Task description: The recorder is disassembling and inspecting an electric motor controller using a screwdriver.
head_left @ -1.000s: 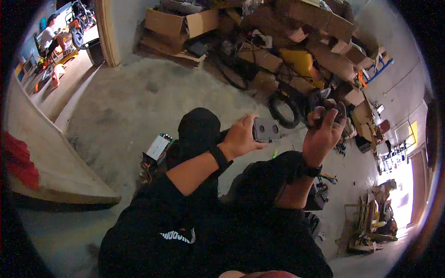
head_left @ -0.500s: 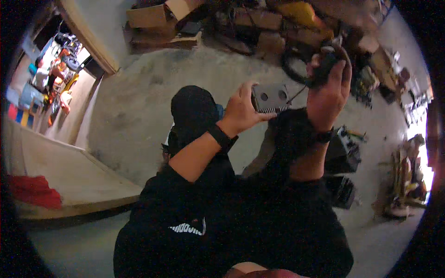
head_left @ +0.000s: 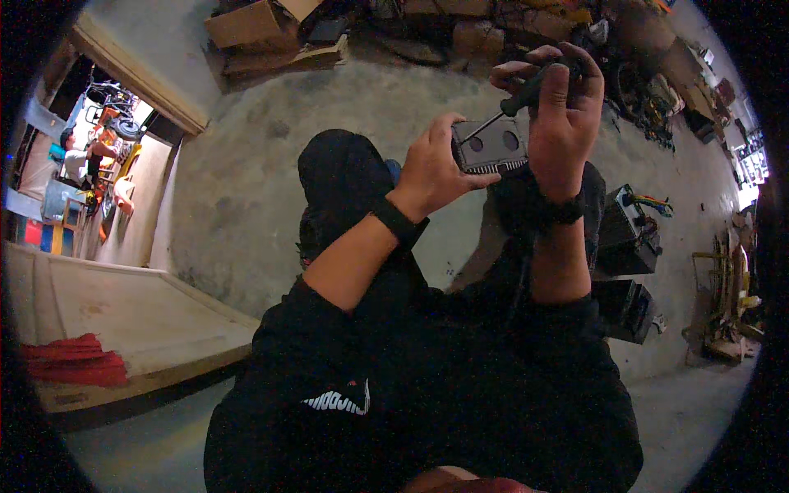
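Observation:
My left hand [head_left: 427,171] is closed around the edge of a flat grey metal box [head_left: 496,146], which has two dark round spots on its face and fins along its near side. In my right hand [head_left: 563,131] is a dark-handled screwdriver [head_left: 519,99]. Its thin shaft slants down to the left across the box, and its tip is at the box's upper left corner, close to my left fingers. Whether a screw sits under the tip is too small to tell. Both hands are held in front of my knees, above the concrete floor.
Two black boxes [head_left: 628,240], one with coloured wires, stand on the floor right of my leg. Cardboard boxes [head_left: 246,29] and piled clutter line the far wall. At left are a pale board [head_left: 156,316] with a red cloth [head_left: 78,360] and a bright doorway.
My right hand has swung left and nearer the box, and the screwdriver's tip has moved from the box's right side to its upper left corner. My left hand still holds the box.

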